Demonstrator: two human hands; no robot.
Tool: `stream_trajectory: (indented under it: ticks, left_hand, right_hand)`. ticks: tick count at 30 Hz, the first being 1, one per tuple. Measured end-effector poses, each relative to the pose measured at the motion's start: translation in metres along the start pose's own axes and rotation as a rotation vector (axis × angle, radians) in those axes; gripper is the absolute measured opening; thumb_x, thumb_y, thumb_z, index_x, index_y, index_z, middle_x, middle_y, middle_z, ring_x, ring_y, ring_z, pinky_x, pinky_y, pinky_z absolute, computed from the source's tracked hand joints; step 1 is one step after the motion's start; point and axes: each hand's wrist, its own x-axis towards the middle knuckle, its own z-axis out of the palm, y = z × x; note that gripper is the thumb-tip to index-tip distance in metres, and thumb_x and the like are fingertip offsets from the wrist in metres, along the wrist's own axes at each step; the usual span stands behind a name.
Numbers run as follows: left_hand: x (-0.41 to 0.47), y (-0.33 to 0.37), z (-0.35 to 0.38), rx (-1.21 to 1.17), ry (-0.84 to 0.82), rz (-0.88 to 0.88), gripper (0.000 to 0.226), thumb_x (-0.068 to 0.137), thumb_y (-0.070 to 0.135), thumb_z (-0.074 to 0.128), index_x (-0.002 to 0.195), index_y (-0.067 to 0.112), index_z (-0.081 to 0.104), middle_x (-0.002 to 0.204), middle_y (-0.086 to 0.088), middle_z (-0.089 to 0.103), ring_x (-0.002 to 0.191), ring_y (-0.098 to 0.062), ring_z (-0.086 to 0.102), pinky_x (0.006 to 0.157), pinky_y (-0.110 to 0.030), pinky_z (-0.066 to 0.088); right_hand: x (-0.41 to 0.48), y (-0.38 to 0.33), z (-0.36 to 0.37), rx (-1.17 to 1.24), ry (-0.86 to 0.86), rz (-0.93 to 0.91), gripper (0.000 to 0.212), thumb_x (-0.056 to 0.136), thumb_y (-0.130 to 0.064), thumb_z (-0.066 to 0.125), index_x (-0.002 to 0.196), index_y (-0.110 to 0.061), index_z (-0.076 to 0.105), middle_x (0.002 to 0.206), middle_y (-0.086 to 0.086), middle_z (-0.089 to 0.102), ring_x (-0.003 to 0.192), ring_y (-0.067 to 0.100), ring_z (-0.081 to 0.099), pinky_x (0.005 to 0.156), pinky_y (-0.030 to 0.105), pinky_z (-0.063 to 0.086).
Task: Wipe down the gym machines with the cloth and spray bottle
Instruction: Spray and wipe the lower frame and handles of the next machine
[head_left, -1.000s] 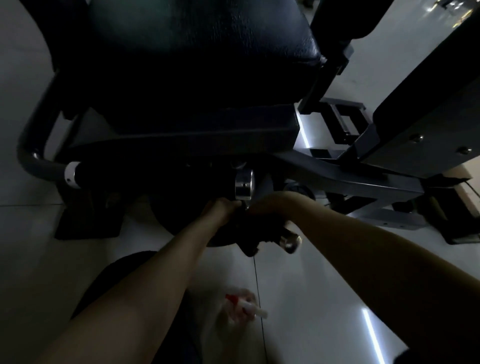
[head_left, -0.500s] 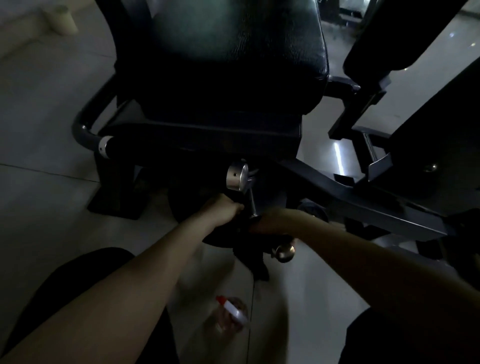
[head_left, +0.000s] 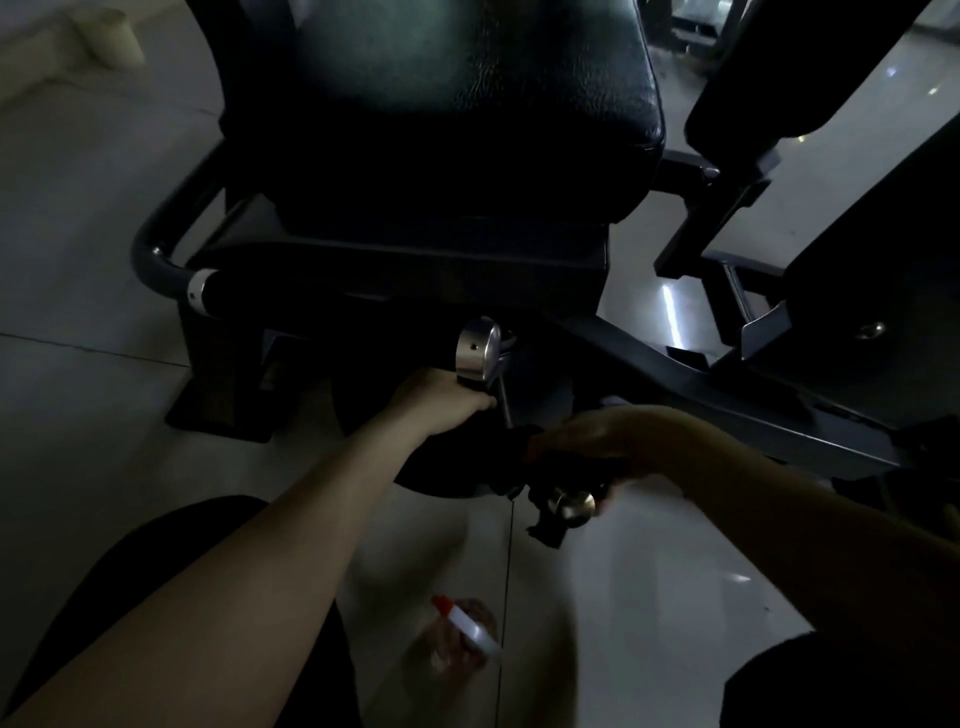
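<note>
A black gym machine with a padded seat (head_left: 467, 119) fills the upper view in dim light. My left hand (head_left: 441, 397) grips a black part just under a chrome-capped roller (head_left: 478, 351) below the seat. My right hand (head_left: 597, 436) holds a dark cloth (head_left: 550, 467) wrapped round a lever above a chrome knob (head_left: 571, 504). The cloth's edge hangs below the knob. A clear spray bottle (head_left: 465, 631) with a white and red nozzle stands on the floor between my arms.
The machine's dark frame beam (head_left: 727, 384) runs right toward a black housing (head_left: 883, 291). A curved bar with a white collar (head_left: 200, 291) juts left. Pale floor tiles (head_left: 78, 260) lie around. My dark-clothed knees (head_left: 130, 597) sit at the bottom.
The view has tilted, so the machine sits farther right and more of the left floor shows. My right hand has slid with the cloth down the lever toward the knob. My left hand keeps its grip.
</note>
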Motion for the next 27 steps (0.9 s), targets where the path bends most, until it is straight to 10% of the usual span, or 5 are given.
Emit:
stream_trajectory:
  ticks: [8, 21, 27]
  left_hand:
    - [-0.011, 0.0, 0.0, -0.117, 0.083, 0.106, 0.021, 0.084, 0.046, 0.077, 0.097, 0.044, 0.06, 0.121, 0.007, 0.067, 0.115, -0.017, 0.061, 0.105, -0.038, 0.048]
    - [-0.018, 0.009, -0.001, -0.109, 0.094, -0.005, 0.062, 0.058, 0.072, 0.063, 0.087, 0.019, 0.072, 0.082, -0.003, 0.073, 0.08, -0.022, 0.072, 0.085, -0.046, 0.06]
    - [-0.024, 0.013, -0.004, -0.083, 0.098, 0.004, 0.07, 0.063, 0.073, 0.068, 0.091, 0.009, 0.075, 0.086, -0.01, 0.075, 0.081, -0.026, 0.073, 0.084, -0.049, 0.06]
  right_hand:
    - [0.054, -0.03, 0.011, -0.139, 0.154, -0.099, 0.047, 0.099, -0.026, 0.059, 0.14, -0.005, 0.049, 0.138, 0.016, 0.054, 0.127, 0.031, 0.053, 0.102, 0.036, 0.045]
    - [0.077, 0.03, 0.011, 0.301, 0.287, -0.137, 0.014, 0.099, -0.013, 0.056, 0.091, -0.006, 0.063, 0.084, 0.011, 0.063, 0.068, 0.018, 0.065, 0.053, 0.02, 0.051]
    - [0.091, -0.002, 0.012, 0.138, 0.415, -0.165, 0.072, 0.095, -0.037, 0.062, 0.152, -0.007, 0.028, 0.144, 0.017, 0.048, 0.121, 0.03, 0.057, 0.091, 0.036, 0.052]
